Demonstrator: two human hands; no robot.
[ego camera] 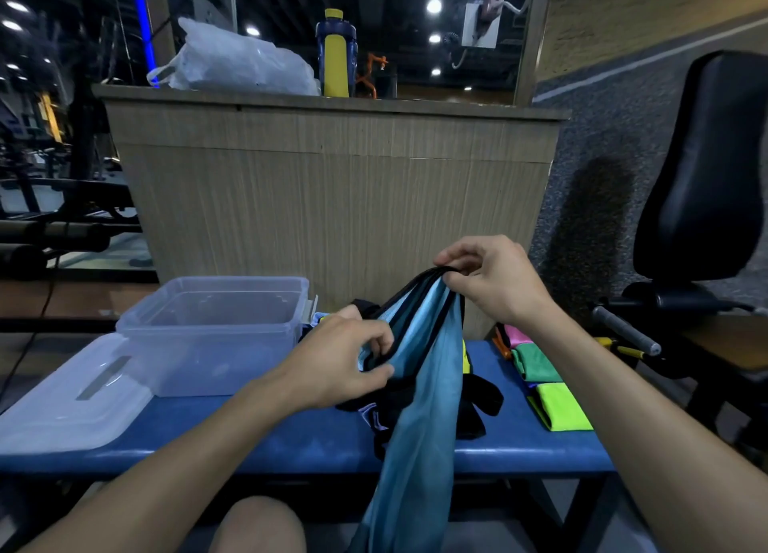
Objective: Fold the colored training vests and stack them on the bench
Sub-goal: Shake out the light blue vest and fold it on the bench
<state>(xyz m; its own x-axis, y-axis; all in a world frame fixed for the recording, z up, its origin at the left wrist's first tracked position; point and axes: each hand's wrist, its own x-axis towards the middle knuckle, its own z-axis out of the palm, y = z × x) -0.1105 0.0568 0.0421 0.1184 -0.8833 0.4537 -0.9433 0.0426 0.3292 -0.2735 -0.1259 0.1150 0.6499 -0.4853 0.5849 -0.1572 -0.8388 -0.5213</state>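
Head view: both hands pinch one light-blue vest, left hand low, right hand high, above the bench. Three folded vests lie right; its hem runs out of frame.

The light blue vest with black trim is thin, smooth cloth with a soft shine. The folded green, pink and yellow-green vests look like soft matt cloth. The blue padded bench has a smooth, slightly shiny cover. The clear plastic box and its clear plastic lid are glossy and see-through. The tall counter looks like matt wood with fine lines.
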